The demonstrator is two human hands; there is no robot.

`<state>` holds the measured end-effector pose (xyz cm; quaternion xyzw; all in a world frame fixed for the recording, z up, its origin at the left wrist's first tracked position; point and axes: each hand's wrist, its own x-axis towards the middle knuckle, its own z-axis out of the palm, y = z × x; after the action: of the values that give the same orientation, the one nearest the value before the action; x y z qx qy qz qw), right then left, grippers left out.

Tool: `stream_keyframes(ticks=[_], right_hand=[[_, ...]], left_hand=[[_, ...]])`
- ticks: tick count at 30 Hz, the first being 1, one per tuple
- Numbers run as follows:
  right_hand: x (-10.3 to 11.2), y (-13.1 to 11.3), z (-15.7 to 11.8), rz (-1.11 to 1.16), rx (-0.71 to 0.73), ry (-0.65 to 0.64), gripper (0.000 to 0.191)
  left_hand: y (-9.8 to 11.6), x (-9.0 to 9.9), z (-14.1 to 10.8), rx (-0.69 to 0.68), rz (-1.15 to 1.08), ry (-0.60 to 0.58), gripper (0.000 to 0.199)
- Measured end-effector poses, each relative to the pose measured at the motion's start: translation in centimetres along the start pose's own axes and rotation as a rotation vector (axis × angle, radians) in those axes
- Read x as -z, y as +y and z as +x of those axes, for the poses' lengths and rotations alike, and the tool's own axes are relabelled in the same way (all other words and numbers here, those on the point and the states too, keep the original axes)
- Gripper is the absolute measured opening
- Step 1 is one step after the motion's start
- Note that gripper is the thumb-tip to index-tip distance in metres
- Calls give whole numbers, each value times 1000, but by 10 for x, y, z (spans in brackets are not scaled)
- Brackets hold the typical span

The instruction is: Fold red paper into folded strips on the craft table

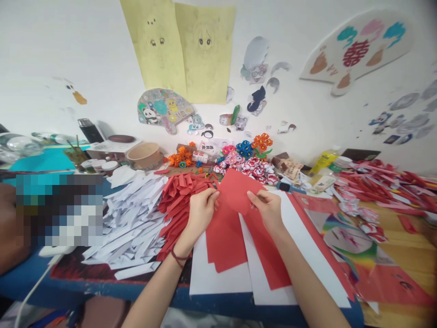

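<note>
A small red paper sheet (236, 190) is held up between both hands, a little above the desk. My left hand (202, 208) pinches its left edge between thumb and fingers. On the right edge, my right hand (268, 207) has a similar pinch. Beneath the hands lie larger red sheets (227, 241) on white sheets (218, 282). Left of my left hand is a pile of folded red strips (179, 200), and beside that a big heap of folded white strips (133, 223).
Folded paper flowers (261, 171) and a tan bowl (144, 155) stand along the wall. At the right are a yellow bottle (324, 160), a pile of red and pink strips (385, 182) and a patterned red packet (355, 246). A white cable (34, 287) crosses the left edge.
</note>
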<state>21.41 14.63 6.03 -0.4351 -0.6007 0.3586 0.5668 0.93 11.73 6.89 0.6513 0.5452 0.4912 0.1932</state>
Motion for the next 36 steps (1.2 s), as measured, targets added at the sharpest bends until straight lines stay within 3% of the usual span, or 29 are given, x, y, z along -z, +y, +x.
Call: stream_keyframes(ticks=[2, 4, 6, 9, 11, 14, 21, 27, 32, 36], right_hand=[[-2, -1, 0, 18, -79, -186, 26], [-3, 0, 1, -17, -105, -313, 28], [-3, 0, 3, -106, -23, -266, 47], [0, -2, 6, -242, 190, -48, 61], [2, -5, 6, -288, 273, -6, 52], [3, -8, 3, -296, 272, -52, 25], [-5, -13, -7, -277, 371, -80, 9], [-8, -12, -8, -299, 403, -126, 11], [-12, -6, -8, -368, 436, -130, 12], [-13, -7, -7, -383, 509, -27, 14]], left_hand=[[0, 5, 1, -24, 180, 86, 27], [1, 9, 2, -32, 356, 100, 26], [1, 11, 2, -55, 476, 28, 25], [2, 10, 0, -133, 536, -113, 25], [4, 8, -1, -186, 519, -190, 25], [7, 6, -3, -244, 502, -277, 30], [16, -2, -3, -377, 508, -137, 22], [19, -8, -4, -384, 360, -208, 17], [23, -16, -6, -300, 352, -198, 10], [27, -24, -4, -209, 372, -144, 9]])
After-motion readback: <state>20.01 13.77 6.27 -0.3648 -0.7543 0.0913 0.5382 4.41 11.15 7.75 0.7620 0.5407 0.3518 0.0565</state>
